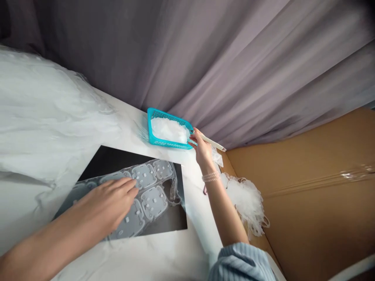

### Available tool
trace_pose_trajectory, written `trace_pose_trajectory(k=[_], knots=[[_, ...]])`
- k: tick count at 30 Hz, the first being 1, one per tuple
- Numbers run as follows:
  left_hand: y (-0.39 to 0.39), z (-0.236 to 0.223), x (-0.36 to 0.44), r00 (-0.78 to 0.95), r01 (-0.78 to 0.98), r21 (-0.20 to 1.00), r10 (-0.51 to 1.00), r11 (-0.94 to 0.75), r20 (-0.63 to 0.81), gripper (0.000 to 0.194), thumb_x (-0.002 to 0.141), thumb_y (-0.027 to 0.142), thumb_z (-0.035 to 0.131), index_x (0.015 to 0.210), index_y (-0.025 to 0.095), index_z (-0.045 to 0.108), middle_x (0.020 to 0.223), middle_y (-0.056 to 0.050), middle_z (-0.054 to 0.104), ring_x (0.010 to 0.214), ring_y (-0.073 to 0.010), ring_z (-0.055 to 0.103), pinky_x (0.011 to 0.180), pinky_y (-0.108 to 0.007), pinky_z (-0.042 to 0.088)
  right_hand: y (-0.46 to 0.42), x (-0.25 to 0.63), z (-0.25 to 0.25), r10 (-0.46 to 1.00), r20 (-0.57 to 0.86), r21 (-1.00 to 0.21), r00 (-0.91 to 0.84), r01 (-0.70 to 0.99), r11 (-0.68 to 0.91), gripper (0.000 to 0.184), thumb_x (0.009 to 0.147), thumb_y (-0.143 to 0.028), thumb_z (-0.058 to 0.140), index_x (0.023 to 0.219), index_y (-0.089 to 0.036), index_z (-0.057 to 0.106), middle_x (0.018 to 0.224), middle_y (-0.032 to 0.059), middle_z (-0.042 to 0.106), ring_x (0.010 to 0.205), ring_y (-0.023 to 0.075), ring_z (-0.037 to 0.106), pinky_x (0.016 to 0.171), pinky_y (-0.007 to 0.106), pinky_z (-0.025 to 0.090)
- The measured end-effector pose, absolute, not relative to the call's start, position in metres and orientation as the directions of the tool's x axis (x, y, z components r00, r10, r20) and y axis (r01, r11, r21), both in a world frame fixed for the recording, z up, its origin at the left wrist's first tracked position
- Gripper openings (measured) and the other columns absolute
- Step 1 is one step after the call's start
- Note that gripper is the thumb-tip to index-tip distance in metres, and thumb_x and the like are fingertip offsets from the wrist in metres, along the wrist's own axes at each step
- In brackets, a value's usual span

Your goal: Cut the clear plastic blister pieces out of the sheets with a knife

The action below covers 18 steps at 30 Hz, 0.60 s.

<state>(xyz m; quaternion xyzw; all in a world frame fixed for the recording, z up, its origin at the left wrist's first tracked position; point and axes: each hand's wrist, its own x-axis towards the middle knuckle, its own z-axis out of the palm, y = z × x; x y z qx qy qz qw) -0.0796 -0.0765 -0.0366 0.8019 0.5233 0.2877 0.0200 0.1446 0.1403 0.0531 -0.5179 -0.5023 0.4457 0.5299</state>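
My left hand (108, 203) lies on a translucent grey silicone sheet (154, 199) with rounded square cells, each dotted with small white bits. The sheet rests on a black board (114, 164), and my fingers hold nothing. My right hand (202, 148) grips a thin white stick (212, 143) by one end, just beside the corner of a turquoise plastic basket (170, 145). That basket is heaped with a white, fluffy material (168, 130). A bead bracelet (211, 176) circles my right wrist, above a blue striped sleeve (240, 263).
The board and basket stand on a white marble-look table (164, 257). A mass of white sheer fabric (43, 109) covers the left side. A mauve curtain (205, 66) hangs behind, a tangle of white netting (246, 203) lies by my right forearm, and a cardboard box (307, 203) fills the right.
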Motion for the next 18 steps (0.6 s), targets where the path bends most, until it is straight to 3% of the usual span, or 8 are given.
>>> trace_pose_trajectory(k=[2, 6, 10, 15, 18], knots=[[-0.092, -0.038, -0.076, 0.396, 0.833, 0.245, 0.843, -0.497, 0.364, 0.043, 0.086, 0.008, 0.041, 0.107, 0.015, 0.078, 0.123, -0.017, 0.075, 0.118, -0.0299, 0.068, 0.103, -0.045, 0.052, 0.09, 0.155, 0.048, 0.994, 0.092, -0.99, 0.056, 0.116, 0.085, 0.025, 0.083, -0.039, 0.073, 0.102, -0.023, 0.075, 0.101, 0.0014, 0.072, 0.089, 0.0145, 0.065, 0.077, 0.028, 0.057], [-0.121, -0.03, -0.068, 0.462, 0.845, 0.174, 0.854, -0.506, 0.241, 0.055, 0.082, 0.004, 0.039, 0.126, 0.01, 0.071, 0.137, -0.019, 0.066, 0.128, -0.0325, 0.062, 0.102, -0.049, 0.052, -0.025, 0.154, 0.037, 0.978, 0.151, -0.879, -0.145, 0.434, 0.2, 0.021, 0.093, -0.038, 0.065, 0.097, -0.02, 0.076, 0.095, 0.0047, 0.074, 0.084, 0.0153, 0.065, 0.076, 0.028, 0.054], [-0.133, -0.029, -0.057, 0.413, 0.858, 0.238, 0.887, -0.455, 0.207, 0.052, 0.085, 0.013, 0.043, 0.13, 0.016, 0.069, 0.145, -0.014, 0.059, 0.134, -0.0355, 0.057, 0.105, -0.06, 0.049, -0.092, 0.132, 0.018, 0.965, 0.166, -0.811, -0.204, 0.529, 0.252, 0.01, 0.095, -0.028, 0.064, 0.098, -0.02, 0.067, 0.083, 0.0018, 0.071, 0.072, 0.0131, 0.065, 0.062, 0.024, 0.05], [-0.134, -0.039, -0.052, 0.426, 0.828, 0.32, 0.888, -0.46, 0.173, 0.051, 0.087, 0.023, 0.048, 0.135, 0.016, 0.065, 0.151, -0.013, 0.052, 0.139, -0.037, 0.051, 0.112, -0.07, 0.037, -0.1, 0.118, -0.001, 0.925, 0.234, -0.687, -0.298, 0.623, 0.374, 0.007, 0.097, -0.021, 0.057, 0.093, -0.019, 0.063, 0.082, 0.0029, 0.07, 0.069, 0.013, 0.066, 0.063, 0.025, 0.051], [-0.134, -0.034, -0.056, 0.422, 0.823, 0.344, 0.892, -0.452, 0.163, 0.05, 0.087, 0.026, 0.049, 0.134, 0.017, 0.065, 0.151, -0.014, 0.052, 0.139, -0.0368, 0.051, 0.111, -0.071, 0.037, -0.098, 0.117, -0.005, 0.915, 0.25, -0.646, -0.316, 0.649, 0.401, 0.009, 0.097, -0.019, 0.057, 0.091, -0.018, 0.064, 0.08, 0.0034, 0.07, 0.07, 0.0137, 0.066, 0.064, 0.026, 0.052]])
